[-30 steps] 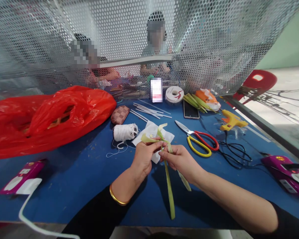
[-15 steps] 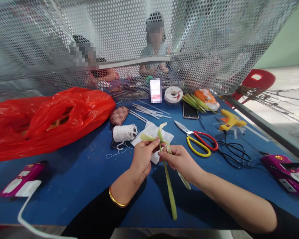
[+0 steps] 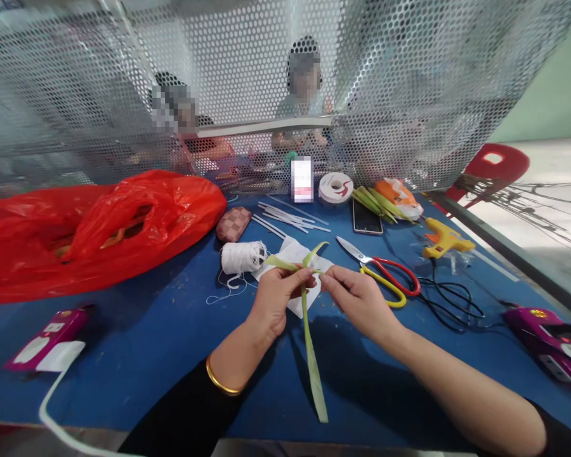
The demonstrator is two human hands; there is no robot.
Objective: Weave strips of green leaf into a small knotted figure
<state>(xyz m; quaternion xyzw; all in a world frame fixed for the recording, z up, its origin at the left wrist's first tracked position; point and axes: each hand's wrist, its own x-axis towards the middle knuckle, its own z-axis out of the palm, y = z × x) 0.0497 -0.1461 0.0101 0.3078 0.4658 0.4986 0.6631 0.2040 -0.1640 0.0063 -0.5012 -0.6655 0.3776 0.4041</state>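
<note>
My left hand [image 3: 275,298] is closed, pinching a crossing of flat pale-green leaf strips [image 3: 313,362] between thumb and fingers. One long strip hangs down toward the front edge of the table; shorter ends stick out to the left and up to the right. My right hand [image 3: 359,295] is closed too, its thumb and forefinger pinching a strip end just right of the crossing. Beneath the hands lies a white sheet [image 3: 299,307], partly hidden. A spool of white string [image 3: 238,257] rests to the left, and scissors [image 3: 366,259] with red and yellow handles to the right.
On the blue table [image 3: 171,355] are a red plastic bag [image 3: 181,197], checkered pouch [image 3: 233,225], white sticks [image 3: 285,216], ribbon roll [image 3: 335,188], lit phone [image 3: 302,181], dark phone [image 3: 367,221], more leaves [image 3: 375,204], yellow glue gun [image 3: 446,238] and purple devices [image 3: 547,343]. People sit behind the perforated screen [image 3: 247,63].
My right hand has shifted slightly up and right, drawing a strip end sideways. The second strip that hung below it no longer hangs there. The view has tilted slightly.
</note>
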